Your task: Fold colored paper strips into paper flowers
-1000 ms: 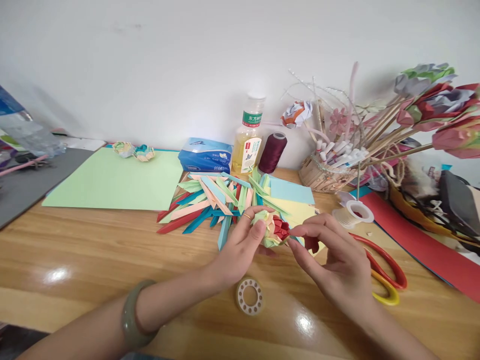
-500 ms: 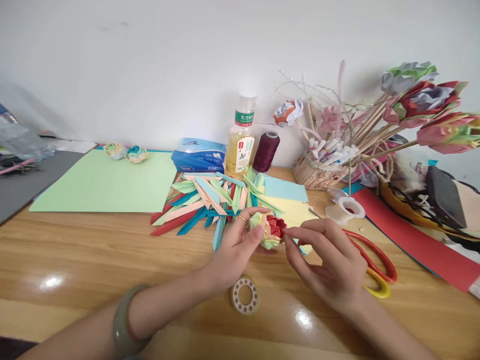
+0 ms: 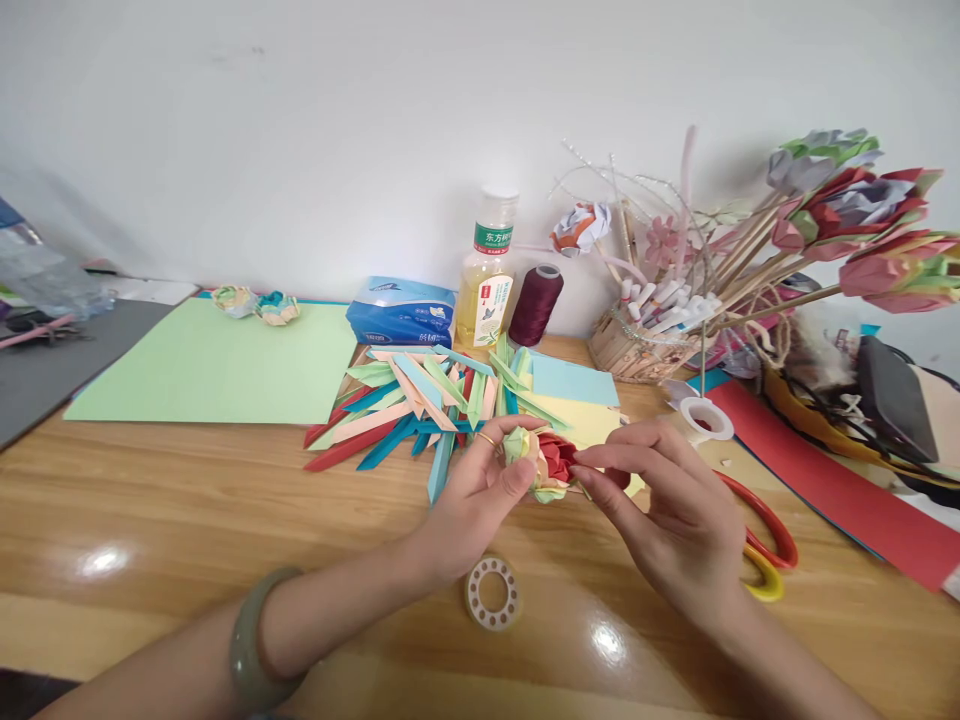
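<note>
A small folded paper flower (image 3: 553,458), red in the middle with pale green and peach outer petals, is held above the table. My left hand (image 3: 491,475) is closed around its left side, thumb in front. On the flower's right, my right hand (image 3: 667,500) pinches the edge of a red petal between thumb and forefinger. Behind the flower lies a pile of folded paper strips (image 3: 405,405) in green, blue, red and peach. Below the hands a roll of clear tape (image 3: 492,594) lies flat.
Red and yellow scissor handles (image 3: 772,530) and a white spool (image 3: 705,420) lie right of my right hand. Further back stand a drink bottle (image 3: 487,270), purple thread (image 3: 535,305), a tissue pack (image 3: 401,310) and a basket (image 3: 645,350). Green paper (image 3: 217,370) lies left.
My right fingers have drawn slightly to the right, and the red petal they pinch is pulled outward. My left hand keeps its hold. The whole view has shifted a little.
</note>
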`<move>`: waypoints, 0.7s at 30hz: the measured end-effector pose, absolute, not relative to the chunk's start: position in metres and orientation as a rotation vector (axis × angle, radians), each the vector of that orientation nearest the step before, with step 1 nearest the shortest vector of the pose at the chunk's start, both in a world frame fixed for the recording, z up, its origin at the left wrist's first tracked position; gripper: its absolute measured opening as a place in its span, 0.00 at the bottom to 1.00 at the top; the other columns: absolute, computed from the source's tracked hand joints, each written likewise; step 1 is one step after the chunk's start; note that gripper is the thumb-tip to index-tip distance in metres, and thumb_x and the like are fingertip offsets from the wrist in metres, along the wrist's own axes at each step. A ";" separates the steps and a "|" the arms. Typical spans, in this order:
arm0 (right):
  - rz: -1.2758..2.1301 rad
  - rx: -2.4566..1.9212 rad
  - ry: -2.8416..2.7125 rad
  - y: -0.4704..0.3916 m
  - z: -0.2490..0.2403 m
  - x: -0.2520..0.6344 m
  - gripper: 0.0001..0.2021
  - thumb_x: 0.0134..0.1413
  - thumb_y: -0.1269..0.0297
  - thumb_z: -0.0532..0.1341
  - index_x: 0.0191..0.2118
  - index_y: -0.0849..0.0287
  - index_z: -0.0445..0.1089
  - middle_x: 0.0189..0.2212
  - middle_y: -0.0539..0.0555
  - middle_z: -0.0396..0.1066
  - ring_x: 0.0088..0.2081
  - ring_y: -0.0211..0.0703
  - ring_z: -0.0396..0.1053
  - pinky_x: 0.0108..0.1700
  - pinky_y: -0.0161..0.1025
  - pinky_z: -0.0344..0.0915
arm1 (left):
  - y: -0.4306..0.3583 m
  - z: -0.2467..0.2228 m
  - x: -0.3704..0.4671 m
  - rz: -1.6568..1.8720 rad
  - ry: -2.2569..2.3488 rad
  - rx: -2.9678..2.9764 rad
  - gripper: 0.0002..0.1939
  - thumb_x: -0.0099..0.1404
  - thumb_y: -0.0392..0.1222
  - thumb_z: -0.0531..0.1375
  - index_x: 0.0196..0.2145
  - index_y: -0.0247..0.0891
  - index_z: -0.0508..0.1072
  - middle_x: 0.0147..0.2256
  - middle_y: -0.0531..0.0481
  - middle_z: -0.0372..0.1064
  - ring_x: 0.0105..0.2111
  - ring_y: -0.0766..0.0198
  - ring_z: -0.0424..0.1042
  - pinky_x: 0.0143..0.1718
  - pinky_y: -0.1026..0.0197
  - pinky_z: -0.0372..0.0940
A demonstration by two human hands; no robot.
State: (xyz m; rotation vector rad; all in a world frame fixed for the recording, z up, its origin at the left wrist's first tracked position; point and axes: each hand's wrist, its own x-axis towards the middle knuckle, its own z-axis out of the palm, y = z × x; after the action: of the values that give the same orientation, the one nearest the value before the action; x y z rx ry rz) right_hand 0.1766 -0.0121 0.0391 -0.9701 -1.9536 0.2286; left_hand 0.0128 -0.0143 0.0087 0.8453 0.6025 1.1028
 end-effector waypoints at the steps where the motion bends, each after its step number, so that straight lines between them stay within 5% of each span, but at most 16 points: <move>1: 0.193 -0.968 -1.959 -0.012 0.040 0.176 0.10 0.51 0.76 0.62 0.37 0.53 0.70 0.28 0.50 0.64 0.30 0.39 0.64 0.28 0.37 0.62 | -0.014 0.009 0.013 1.103 0.606 0.851 0.15 0.61 0.47 0.58 0.46 0.43 0.65 0.40 0.50 0.67 0.42 0.63 0.67 0.48 0.58 0.60; 10: -0.179 -0.888 -2.095 -0.012 0.039 0.179 0.13 0.49 0.77 0.62 0.40 0.53 0.71 0.28 0.50 0.63 0.24 0.34 0.63 0.23 0.33 0.62 | -0.015 0.007 0.011 1.148 0.747 1.001 0.19 0.61 0.49 0.58 0.49 0.43 0.65 0.48 0.46 0.64 0.49 0.57 0.63 0.50 0.55 0.58; 21: 0.476 -1.018 -2.064 -0.011 0.049 0.175 0.04 0.54 0.73 0.60 0.31 0.57 0.68 0.27 0.49 0.63 0.26 0.35 0.62 0.25 0.33 0.62 | -0.013 0.010 0.011 1.198 0.791 1.066 0.18 0.60 0.48 0.59 0.46 0.41 0.66 0.46 0.46 0.63 0.50 0.56 0.61 0.51 0.55 0.56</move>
State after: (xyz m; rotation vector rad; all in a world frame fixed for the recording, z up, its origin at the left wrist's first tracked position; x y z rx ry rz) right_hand 0.1745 -0.0113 0.0491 -1.0182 -2.0637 0.4756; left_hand 0.0108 -0.0127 0.0096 1.0662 0.7913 1.1981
